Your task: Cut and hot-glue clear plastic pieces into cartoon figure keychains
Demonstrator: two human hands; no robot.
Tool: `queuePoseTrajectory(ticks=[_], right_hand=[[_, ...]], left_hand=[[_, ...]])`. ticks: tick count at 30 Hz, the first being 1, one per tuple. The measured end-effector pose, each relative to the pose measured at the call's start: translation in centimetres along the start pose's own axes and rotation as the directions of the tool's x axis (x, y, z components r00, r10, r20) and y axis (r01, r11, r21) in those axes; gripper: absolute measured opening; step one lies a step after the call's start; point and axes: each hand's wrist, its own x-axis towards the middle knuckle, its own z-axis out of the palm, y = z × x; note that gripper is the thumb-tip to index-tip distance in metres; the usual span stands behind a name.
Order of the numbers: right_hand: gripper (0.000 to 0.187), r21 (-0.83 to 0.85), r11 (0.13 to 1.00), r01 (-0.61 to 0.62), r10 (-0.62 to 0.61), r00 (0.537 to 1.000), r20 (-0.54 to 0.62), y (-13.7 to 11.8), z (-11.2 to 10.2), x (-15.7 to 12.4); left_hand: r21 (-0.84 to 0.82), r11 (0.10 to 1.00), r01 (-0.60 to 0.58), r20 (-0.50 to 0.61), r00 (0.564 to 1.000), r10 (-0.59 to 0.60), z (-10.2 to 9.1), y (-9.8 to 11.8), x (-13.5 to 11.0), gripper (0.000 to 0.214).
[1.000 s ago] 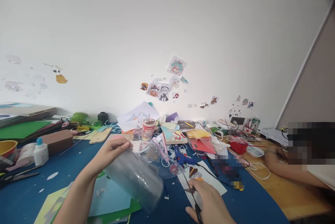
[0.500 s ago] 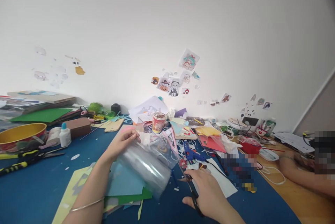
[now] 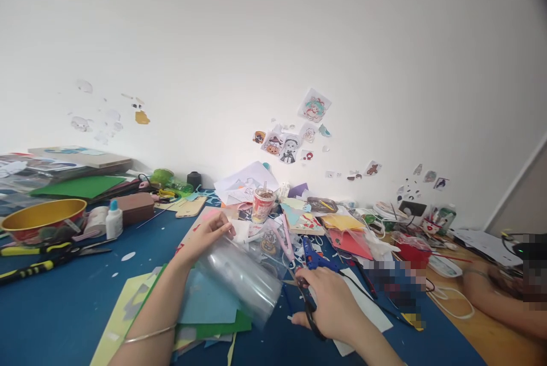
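Note:
My left hand (image 3: 213, 235) pinches the upper left end of a curled clear plastic sheet (image 3: 245, 280), which hangs over a stack of light blue paper (image 3: 209, 300) and green paper. Black-handled scissors (image 3: 308, 306) are in my right hand (image 3: 331, 300), with thumb and fingers at the handle loops. The blades point up and away and are partly hidden by my fingers. The sheet's right end and the scissors are apart. Just beyond my right hand lies a blue hot glue gun (image 3: 315, 255).
Left lie a gold-lined round tin (image 3: 47, 215), a glue bottle (image 3: 114, 222) and yellow-black pliers or shears (image 3: 38, 266). Behind are a lidded drink cup (image 3: 262, 203), pink scissors (image 3: 285, 240) and a red envelope (image 3: 352, 243). Another person's arm (image 3: 499, 300) rests at the right edge.
The view has shifted slightly, so the scene sits a little right and lower. My right hand and scissors have moved slightly up against the table. My left hand still holds the plastic sheet.

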Motion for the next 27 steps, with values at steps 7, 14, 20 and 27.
queuePoseTrajectory(ticks=[7, 14, 20, 27], right_hand=[[0.059, -0.025, 0.999, 0.035, -0.032, 0.992, 0.124, 0.4, -2.0, 2.4], [0.062, -0.027, 0.998, 0.060, -0.055, 0.988, 0.146, 0.4, -3.0, 3.4], [0.046, 0.104, 0.995, -0.002, -0.015, 0.986, 0.165, 0.7, -3.2, 3.4], [0.047, 0.274, 0.960, -0.048, -0.002, 0.984, 0.179, 1.7, -2.3, 3.6]], left_hand=[[-0.049, 0.999, -0.009, 0.020, 1.000, 0.010, 0.2, 0.3, 0.1, 0.026], [-0.066, 0.998, -0.013, 0.026, 1.000, 0.014, 0.3, 0.0, 0.3, 0.026], [-0.073, 0.997, 0.017, 0.032, 0.999, -0.014, 0.2, 0.1, 0.2, 0.024], [-0.077, 0.997, 0.019, 0.043, 0.999, -0.016, 0.2, 0.0, 0.2, 0.024]])
